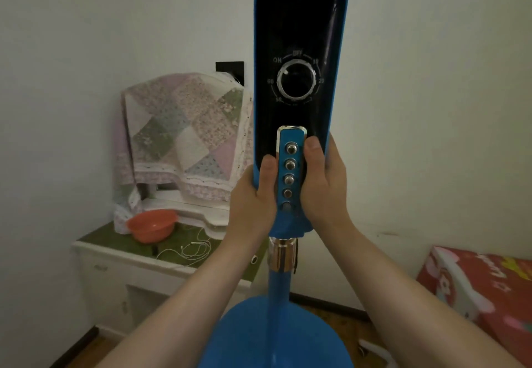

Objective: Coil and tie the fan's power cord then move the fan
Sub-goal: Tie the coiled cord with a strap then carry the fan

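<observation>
Fan (pixel 299 51) head cut off at top; cord not visible. Left hand (pixel 253 195) and right hand (pixel 325 183) both clasp glossy blue-black control column, thumbs forward.

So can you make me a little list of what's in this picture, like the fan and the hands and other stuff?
fan: blue, upright, black panel with dial and button strip
left hand: grips the panel's left edge
right hand: grips the panel's right edge
base: round, blue, low in view
bowl: orange, on the cabinet
string: white, loose on the cabinet
cord: not seen
</observation>
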A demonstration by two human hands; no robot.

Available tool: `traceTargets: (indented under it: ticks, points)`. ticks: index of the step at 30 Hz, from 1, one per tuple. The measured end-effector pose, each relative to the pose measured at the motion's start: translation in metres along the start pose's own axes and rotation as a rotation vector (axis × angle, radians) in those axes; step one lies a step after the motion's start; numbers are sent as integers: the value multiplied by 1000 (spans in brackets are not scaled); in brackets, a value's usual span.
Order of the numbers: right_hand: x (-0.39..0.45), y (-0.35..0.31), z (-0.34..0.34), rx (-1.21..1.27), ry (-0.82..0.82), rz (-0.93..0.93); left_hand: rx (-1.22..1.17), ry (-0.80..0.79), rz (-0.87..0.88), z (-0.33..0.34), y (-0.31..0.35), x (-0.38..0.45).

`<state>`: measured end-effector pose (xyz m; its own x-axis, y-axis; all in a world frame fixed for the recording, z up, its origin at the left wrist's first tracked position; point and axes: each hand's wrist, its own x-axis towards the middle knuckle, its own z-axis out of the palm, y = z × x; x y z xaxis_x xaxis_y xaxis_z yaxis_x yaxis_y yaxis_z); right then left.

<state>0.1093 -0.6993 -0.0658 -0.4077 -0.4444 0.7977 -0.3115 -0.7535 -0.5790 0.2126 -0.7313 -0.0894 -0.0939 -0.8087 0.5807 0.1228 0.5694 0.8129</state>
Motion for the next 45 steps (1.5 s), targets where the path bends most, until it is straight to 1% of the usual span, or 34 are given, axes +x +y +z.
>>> traceTargets:
  ticks: [2,7,13,17,24,29,32,37,40,45]
  points:
    - [13,13,-34,-1,-1,-3,-2,-8,4,39,-8,2]
    - [38,41,-96,-21,7,-8,-17,-54,-8,108,-28,8]
    - [69,67,-150,-64,-6,4,-29,-128,-6,169,-40,24]
    - [88,83,-172,-79,-7,25,-17,-148,-9,199,-56,39]
    - [116,116,-186,-177,57,68,-20,-221,-12,231,-93,69]
    - [144,162,-188,-200,34,136,-36,-225,-37,252,-141,109]
    - [162,188,-186,-203,18,179,-20,-265,-43,262,-171,133]
    - [189,243,-180,-241,-28,264,-40,-312,-102,276,-225,177]
    - [196,270,-184,-195,-68,331,-39,-339,-110,281,-252,190]
    - [208,319,-189,-125,-84,412,-39,-366,-141,293,-295,211]
